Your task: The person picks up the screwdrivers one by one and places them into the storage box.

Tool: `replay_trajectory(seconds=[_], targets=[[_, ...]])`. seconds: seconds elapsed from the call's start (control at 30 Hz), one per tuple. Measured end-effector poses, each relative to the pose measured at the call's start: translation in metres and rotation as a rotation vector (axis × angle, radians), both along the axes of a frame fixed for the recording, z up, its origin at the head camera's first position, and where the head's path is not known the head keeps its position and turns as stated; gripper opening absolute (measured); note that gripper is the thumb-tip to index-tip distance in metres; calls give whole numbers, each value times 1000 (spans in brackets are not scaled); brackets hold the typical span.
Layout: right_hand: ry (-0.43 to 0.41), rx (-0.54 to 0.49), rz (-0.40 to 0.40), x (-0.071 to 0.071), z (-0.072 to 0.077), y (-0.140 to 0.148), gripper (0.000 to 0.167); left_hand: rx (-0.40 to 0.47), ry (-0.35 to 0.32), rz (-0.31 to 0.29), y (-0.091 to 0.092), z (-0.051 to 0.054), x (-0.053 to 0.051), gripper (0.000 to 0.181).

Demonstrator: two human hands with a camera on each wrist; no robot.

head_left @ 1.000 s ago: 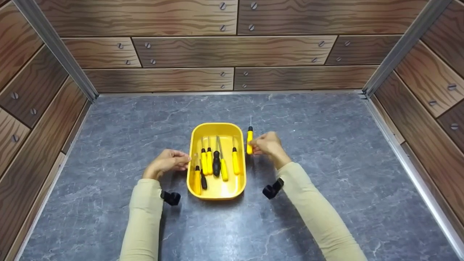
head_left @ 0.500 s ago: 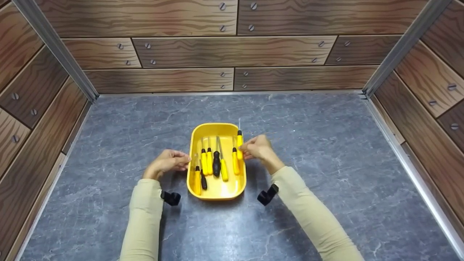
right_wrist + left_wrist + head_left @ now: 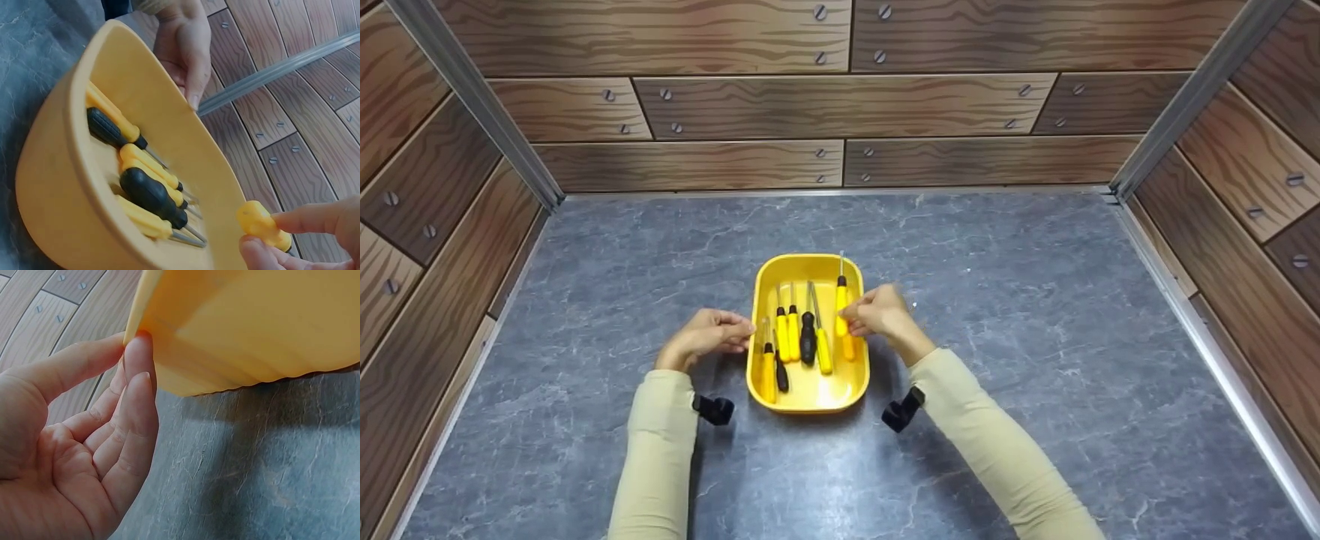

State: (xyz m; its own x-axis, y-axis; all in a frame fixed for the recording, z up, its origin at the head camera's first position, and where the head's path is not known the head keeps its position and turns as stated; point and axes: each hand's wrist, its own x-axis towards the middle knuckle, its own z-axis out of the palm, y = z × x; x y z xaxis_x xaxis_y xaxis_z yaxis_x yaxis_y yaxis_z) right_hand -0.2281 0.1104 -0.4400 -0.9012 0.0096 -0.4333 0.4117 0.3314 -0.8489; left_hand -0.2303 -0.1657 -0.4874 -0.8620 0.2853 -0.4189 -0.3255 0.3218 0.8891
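Note:
A yellow plastic tray (image 3: 808, 399) stands on the tabletop with several screwdrivers in it. My left hand (image 3: 706, 335) pinches its left rim between thumb and fingers, as the left wrist view also shows. Over the tray's right side, my right hand (image 3: 880, 312) pinches a yellow-handled screwdriver (image 3: 841, 294) by the handle, its black collar and shaft pointing away from me. Partly covered below it lies another yellow screwdriver (image 3: 850, 350). A thick black-handled screwdriver (image 3: 808, 341) lies mid-tray beside a yellow one (image 3: 823, 354). Toward the left lie more yellow screwdrivers (image 3: 769, 375) and a small black one (image 3: 782, 377).
The tray stands on a grey marbled tabletop (image 3: 1035, 300). Wood-patterned panels (image 3: 840, 109) wall in the back and both sides, with metal profiles (image 3: 1207, 97) at the corners. A black wrist camera (image 3: 903, 409) hangs from the right sleeve, another (image 3: 713, 409) from the left.
My right hand has moved left, carrying the yellow screwdriver from outside the tray's right edge to above its inside. The left hand and the tray have stayed put.

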Motion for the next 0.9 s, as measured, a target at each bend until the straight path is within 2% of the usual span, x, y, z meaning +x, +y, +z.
replay_trajectory(seconds=[0.23,0.6,0.9], targets=[[5,28,9,5,-6,-13,14,20,8,-4,0,-2,0,34],[-4,57,21,5,-7,-30,11,33,-2,1,0,-2,0,36],[-50,180,51,3,-15,-47,8,36,-10,0,-1,-2,0,36]])
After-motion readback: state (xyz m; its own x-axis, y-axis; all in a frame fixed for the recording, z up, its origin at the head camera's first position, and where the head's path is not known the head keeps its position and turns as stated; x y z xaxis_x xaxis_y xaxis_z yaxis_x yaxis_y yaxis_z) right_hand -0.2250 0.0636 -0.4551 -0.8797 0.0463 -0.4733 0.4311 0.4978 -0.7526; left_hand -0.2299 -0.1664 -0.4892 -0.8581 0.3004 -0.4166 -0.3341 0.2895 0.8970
